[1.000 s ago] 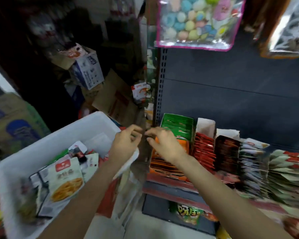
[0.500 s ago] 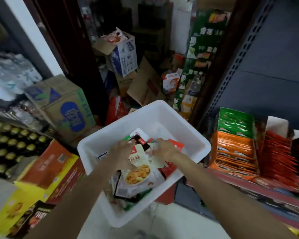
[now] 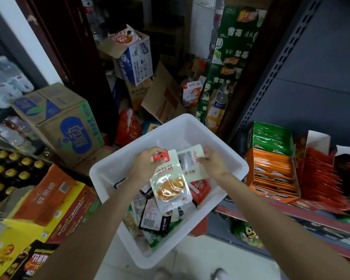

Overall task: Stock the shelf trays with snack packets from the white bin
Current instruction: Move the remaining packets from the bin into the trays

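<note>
Over white bin (image 3: pixel 226 158): left hand (image 3: pixel 145 164) pinches mushroom packet (image 3: pixel 170 182) by red header; right hand (image 3: pixel 212 163) grips second white packet (image 3: pixel 192 162). Lift both clear, face fronts one way, carry right of right hand to shelf trays (image 3: pixel 271 178).

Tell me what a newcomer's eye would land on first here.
The white bin at centre, where the left hand lifts a pale packet with a red header and the right hand grips a second white packet. Right of it, the orange snack tray on the shelf.
</note>
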Demonstrator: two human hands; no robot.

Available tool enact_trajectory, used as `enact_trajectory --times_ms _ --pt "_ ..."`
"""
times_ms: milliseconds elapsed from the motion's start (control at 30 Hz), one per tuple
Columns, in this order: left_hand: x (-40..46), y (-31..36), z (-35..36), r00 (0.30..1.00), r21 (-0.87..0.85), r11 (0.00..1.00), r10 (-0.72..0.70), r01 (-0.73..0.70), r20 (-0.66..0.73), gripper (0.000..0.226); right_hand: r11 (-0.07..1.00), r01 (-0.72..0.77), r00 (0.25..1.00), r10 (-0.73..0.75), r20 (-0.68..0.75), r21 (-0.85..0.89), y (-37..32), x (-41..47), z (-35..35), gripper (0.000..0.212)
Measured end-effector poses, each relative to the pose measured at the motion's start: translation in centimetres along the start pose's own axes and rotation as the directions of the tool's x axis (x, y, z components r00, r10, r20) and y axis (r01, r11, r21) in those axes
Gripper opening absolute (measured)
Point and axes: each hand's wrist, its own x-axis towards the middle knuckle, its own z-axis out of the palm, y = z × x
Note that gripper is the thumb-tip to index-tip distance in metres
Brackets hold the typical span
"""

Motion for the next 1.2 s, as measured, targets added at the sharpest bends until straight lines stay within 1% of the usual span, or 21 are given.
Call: enact_trajectory --times_ms 67,100,167,267,300,333,367,467,500,533,567,633,700,733,800,933,1033,1067,1100,1133,1200 --pt "0.9 1.8 0.0 0.998 -0.106 0.992 0.062 -0.064 -0.018 0.021 0.989 0.011 0.996 0.002 -0.091 0.145 -0.1 -0.6 -2.6 0.002" --pt "1.4 2.8 0.1 0.996 -0.133 0.988 0.079 -0.083 -0.035 0.021 0.979 0.019 0.991 0.008 -0.131 0.202 -0.3 -0.8 -3.9 0.004" --pt "2.1 5.3 0.7 0.992 -0.184 0.977 0.094 -0.108 -0.085 0.017 0.966 0.069 0.982 -0.021 -0.188 0.251 -0.8 -1.3 -6.2 0.005" --pt "2.8 9.6 2.0 0.97 -0.148 0.965 0.196 -0.217 -0.147 0.01 0.957 0.185 0.951 -0.118 -0.286 0.222 -1.6 -2.3 -9.3 0.031" --pt "2.9 10.9 2.5 0.962 -0.155 0.956 0.223 -0.247 -0.157 0.007 0.956 0.232 0.932 -0.165 -0.323 0.18 -1.9 -2.8 -10.3 0.029" --pt "3.1 12.1 3.0 0.958 -0.172 0.949 0.239 -0.265 -0.16 0.004 0.953 0.26 0.919 -0.195 -0.343 0.154 -2.2 -3.1 -11.2 0.021" --pt "3.1 13.2 3.5 0.956 -0.186 0.943 0.249 -0.276 -0.155 0.001 0.949 0.264 0.921 -0.195 -0.336 0.173 -2.4 -3.5 -12.2 0.017" --pt "3.0 16.4 4.8 0.942 -0.188 0.925 0.31 -0.33 -0.13 0.004 0.884 0.196 0.977 -0.138 -0.164 0.425 -2.9 -4.8 -14.9 0.029" --pt "2.9 17.4 5.2 0.934 -0.176 0.919 0.335 -0.354 -0.127 0.004 0.876 0.203 0.978 -0.158 -0.138 0.437 -2.7 -5.2 -15.9 0.028" --pt "2.8 18.3 5.7 0.926 -0.166 0.913 0.355 -0.373 -0.126 0.005 0.892 0.241 0.969 -0.2 -0.143 0.381 -2.4 -5.6 -16.9 0.023" --pt "2.6 19.2 6.2 0.922 -0.163 0.909 0.368 -0.384 -0.12 0.005 0.921 0.303 0.947 -0.263 -0.183 0.244 -1.8 -5.8 -17.9 0.017" --pt "2.2 21.1 7.5 0.911 -0.161 0.896 0.405 -0.413 -0.082 0.005 0.924 0.362 0.872 -0.382 -0.307 -0.122 -0.4 -6.0 -19.8 0.006" --pt "1.6 23.2 9.2 0.888 -0.16 0.874 0.459 -0.458 -0.036 0.005 0.873 0.335 0.768 -0.471 -0.435 -0.354 0.8 -6.3 -21.4 0.01" --pt "1.4 24.2 10.3 0.879 -0.172 0.865 0.476 -0.472 -0.017 0.004 0.86 0.325 0.718 -0.496 -0.488 -0.394 1.4 -6.6 -22.2 0.013" --pt "0.7 26.3 12.7 0.872 -0.194 0.857 0.489 -0.478 0.008 0.008 0.853 0.345 0.661 -0.517 -0.544 -0.391 2.7 -7.2 -24.2 0.015" --pt "-0.7 29.9 18.1 0.903 -0.28 0.869 0.43 -0.407 0.02 0.015 0.891 0.376 0.723 -0.453 -0.522 -0.254 6.4 -8.6 -29.2 0.024" --pt "-2.3 32.7 22.3 0.91 -0.43 0.835 0.408 -0.342 0.069 0.013 0.921 0.372 0.742 -0.371 -0.558 -0.117 9.9 -9.7 -32.8 0.047" --pt "-2.7 33.4 23.8 0.911 -0.448 0.833 0.404 -0.326 0.088 0.009 0.921 0.381 0.739 -0.359 -0.57 -0.086 11.1 -10.0 -33.9 0.049" --pt "-2.9 33.9 25.3 0.908 -0.45 0.837 0.402 -0.313 0.117 0.006 0.918 0.39 0.735 -0.356 -0.577 -0.07 12.3 -10.1 -35.0 0.048" --pt "-2.9 34.3 26.8 0.905 -0.417 0.857 0.395 -0.302 0.157 0.011 0.916 0.397 0.732 -0.356 -0.581 -0.061 13.6 -10.2 -36.0 0.043" --pt "-2.8 35.0 30.0 0.894 -0.266 0.907 0.387 -0.326 0.224 0.032 0.914 0.405 0.727 -0.337 -0.599 -0.022 16.0 -10.2 -38.2 0.033"
